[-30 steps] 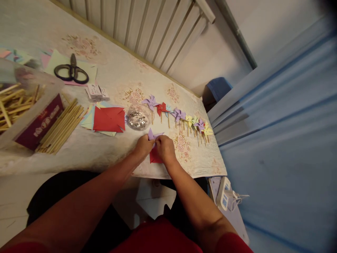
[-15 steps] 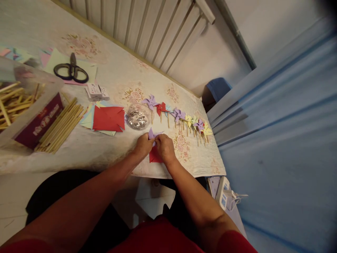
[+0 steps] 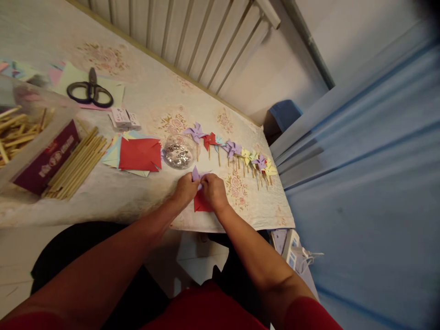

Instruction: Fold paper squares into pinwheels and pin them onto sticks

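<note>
Your left hand (image 3: 184, 190) and right hand (image 3: 213, 191) both pinch the purple paper pinwheel (image 3: 197, 176). It sits over a red paper square (image 3: 200, 204) on the table (image 3: 137, 197).

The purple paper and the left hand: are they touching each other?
Touching. The head view shows the left hand with its fingertips pinched on the purple paper, no gap between them; the right hand grips it from the other side.

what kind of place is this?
Likely a home craft table: a floral cloth covers the top, with scissors on colored paper, a row of finished paper pinwheels, and a radiator behind.
</note>
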Available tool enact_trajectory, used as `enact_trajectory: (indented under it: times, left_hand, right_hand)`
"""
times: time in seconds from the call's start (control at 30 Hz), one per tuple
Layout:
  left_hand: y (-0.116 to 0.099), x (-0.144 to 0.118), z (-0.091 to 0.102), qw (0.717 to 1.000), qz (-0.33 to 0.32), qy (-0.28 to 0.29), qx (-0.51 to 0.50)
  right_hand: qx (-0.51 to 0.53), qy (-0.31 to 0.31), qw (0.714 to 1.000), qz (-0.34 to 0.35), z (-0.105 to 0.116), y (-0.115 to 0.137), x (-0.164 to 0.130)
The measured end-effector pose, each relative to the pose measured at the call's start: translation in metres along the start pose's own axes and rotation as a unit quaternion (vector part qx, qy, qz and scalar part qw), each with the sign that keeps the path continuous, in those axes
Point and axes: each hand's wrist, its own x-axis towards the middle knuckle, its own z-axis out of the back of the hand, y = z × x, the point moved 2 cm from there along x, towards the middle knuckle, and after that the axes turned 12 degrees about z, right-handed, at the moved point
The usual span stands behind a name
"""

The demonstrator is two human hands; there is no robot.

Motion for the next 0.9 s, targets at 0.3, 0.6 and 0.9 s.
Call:
enact_trajectory:
  times: [0.3, 0.6, 0.9]
  left_hand:
    - [-0.004, -0.003, 0.004, 1.0, -0.003, 0.002, 0.007]
    - [-0.004, -0.001, 0.004, 0.999, -0.002, -0.019, 0.03]
    - [0.001, 0.002, 0.0, 1.0, -0.007, -0.005, -0.015]
  right_hand:
    - [-0.013, 0.0, 1.0, 0.02, 0.007, 0.006, 0.003]
    - [0.106, -0.053, 0.988, -0.103, -0.008, 0.0, 0.003]
    - [0.028, -0.025, 0.999, 0.012, 0.003, 0.001, 0.007]
